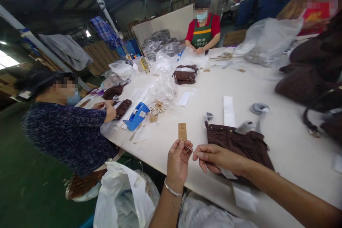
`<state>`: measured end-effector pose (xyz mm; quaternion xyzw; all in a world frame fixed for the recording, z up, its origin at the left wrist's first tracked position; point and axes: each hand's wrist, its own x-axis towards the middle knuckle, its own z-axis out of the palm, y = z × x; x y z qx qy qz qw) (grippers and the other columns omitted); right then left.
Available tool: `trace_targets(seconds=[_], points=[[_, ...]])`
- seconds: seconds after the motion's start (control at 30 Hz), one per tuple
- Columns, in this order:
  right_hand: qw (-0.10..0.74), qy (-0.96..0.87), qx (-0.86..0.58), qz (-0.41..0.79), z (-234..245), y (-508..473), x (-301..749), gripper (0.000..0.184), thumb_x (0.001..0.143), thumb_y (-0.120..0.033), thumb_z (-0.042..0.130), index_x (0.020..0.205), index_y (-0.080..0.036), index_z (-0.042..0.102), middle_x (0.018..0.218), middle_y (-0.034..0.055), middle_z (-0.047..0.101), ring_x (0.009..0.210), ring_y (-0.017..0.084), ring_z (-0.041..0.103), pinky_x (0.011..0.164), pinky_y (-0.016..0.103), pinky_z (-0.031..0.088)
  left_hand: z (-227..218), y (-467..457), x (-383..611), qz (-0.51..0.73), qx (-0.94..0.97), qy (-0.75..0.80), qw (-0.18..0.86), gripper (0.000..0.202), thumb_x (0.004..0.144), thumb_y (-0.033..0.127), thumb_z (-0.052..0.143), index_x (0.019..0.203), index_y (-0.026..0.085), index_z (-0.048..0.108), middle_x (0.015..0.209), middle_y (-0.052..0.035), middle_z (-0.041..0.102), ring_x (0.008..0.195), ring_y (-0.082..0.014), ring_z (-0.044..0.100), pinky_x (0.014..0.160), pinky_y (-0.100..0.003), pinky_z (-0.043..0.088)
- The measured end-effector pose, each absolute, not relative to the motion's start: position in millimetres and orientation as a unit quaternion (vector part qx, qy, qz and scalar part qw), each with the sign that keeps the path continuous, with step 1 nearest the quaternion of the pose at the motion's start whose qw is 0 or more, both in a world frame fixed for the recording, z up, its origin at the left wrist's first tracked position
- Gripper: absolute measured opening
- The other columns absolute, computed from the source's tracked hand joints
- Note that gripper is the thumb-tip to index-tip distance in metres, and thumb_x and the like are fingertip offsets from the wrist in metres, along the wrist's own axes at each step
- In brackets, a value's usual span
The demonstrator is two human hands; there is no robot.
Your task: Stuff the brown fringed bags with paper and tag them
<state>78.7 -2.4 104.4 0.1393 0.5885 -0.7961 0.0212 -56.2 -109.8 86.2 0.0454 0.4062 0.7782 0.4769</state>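
Note:
A small brown cardboard hang tag [182, 131] stands upright above my left hand [179, 158], whose thumb and fingers pinch it at its lower end. A thin pale string [188, 146] runs from the tag toward my right hand [211, 156]. The right thumb and forefinger are pinched at the string's far end. Under and behind my right forearm lies a dark brown fringed handbag [237, 139]. Its handle parts are wrapped in grey-white material [244, 127], and part of the bag is hidden by the arm.
A blue tape dispenser [137, 115] and a heap of tags [156, 112] lie left of centre. Two co-workers [204, 30] handle items across and left of the table. More brown bags [315, 71] are piled at right. A white bag-lined bin [120, 192] stands below the table edge.

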Motion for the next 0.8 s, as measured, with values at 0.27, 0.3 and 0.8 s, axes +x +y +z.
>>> trace_targets(seconds=[0.27, 0.3, 0.8], points=[[-0.146, 0.709, 0.189, -0.663, 101.3, 1.7, 98.0, 0.036, 0.09, -0.05, 0.055, 0.106, -0.019, 0.062, 0.102, 0.0085, 0.066, 0.091, 0.02, 0.061, 0.081, 0.034, 0.049, 99.4, -104.0, -40.3, 0.77, 0.149, 0.472, 0.402, 0.019, 0.083, 0.033, 0.066, 0.082, 0.015, 0.061, 0.078, -0.0025, 0.066, 0.074, -0.0113, 0.061, 0.077, -0.026, 0.046], [-0.188, 0.726, 0.203, -0.63, 105.6, 3.0, 97.0, 0.036, 0.089, -0.049, 0.056, 0.111, -0.02, 0.061, 0.111, 0.009, 0.064, 0.102, 0.022, 0.059, 0.089, 0.037, 0.047, 99.9, -103.8, -38.6, 0.762, 0.16, 0.488, 0.395, 0.02, 0.083, 0.034, 0.066, 0.082, 0.015, 0.062, 0.078, -0.003, 0.066, 0.074, -0.0115, 0.061, 0.077, -0.026, 0.046], [-0.091, 0.596, 0.079, -0.794, 74.9, -22.1, 72.3, 0.043, 0.079, -0.05, 0.069, 0.101, -0.014, 0.059, 0.085, 0.0053, 0.066, 0.079, 0.017, 0.062, 0.079, 0.034, 0.048, 124.5, -108.1, -43.6, 0.732, 0.183, 0.539, 0.375, 0.026, 0.081, 0.037, 0.068, 0.09, 0.014, 0.061, 0.092, -0.0108, 0.073, 0.078, -0.0175, 0.069, 0.075, -0.031, 0.052]])
